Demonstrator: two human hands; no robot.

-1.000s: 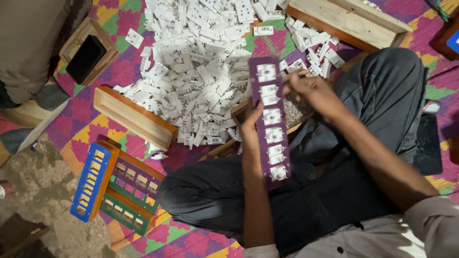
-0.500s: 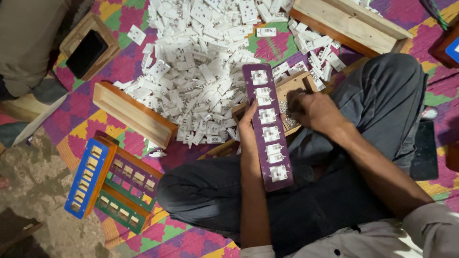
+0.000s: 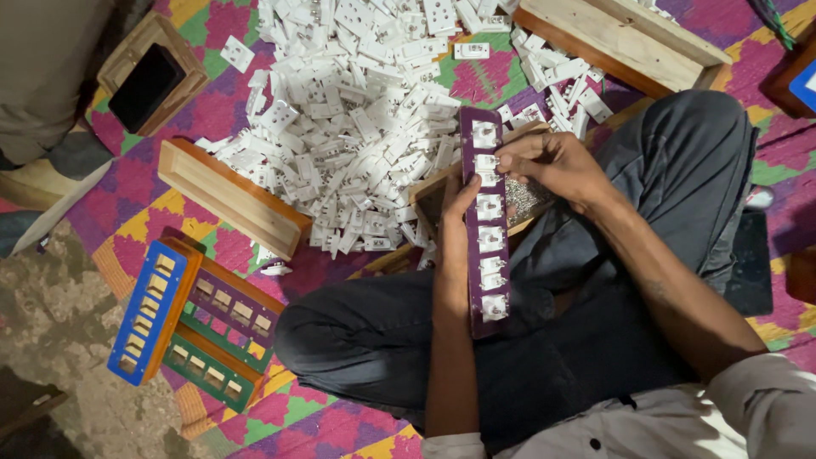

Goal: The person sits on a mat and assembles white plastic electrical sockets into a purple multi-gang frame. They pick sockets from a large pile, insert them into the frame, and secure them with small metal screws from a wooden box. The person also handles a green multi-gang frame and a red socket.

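Head view, counts: I see one purple strip in hand, with six white socket pieces seated along it in a single column. At the mat's left edge lies a stack of four more slotted strips: blue, purple, green and orange. The heap of white socket parts is too many for me to count.

Purple strip, look: long, narrow, dark purple, standing nearly upright in the frame, slightly tilted. Each white piece sits in its own window.

Purple strip, place: over the person's crossed legs, its top end against the near edge of the white heap, just in front of a shallow wooden tray of small metal bits.

Left hand: fingers wrapped around the strip's left edge from behind, clasping it about mid-length.

Right hand: fingers pinched together at the strip's second piece from the top, touching it; whether they pinch a small part I cannot tell.

Mat: patterned pink, green and yellow, carrying one wooden box left of the heap and another at the top edge.
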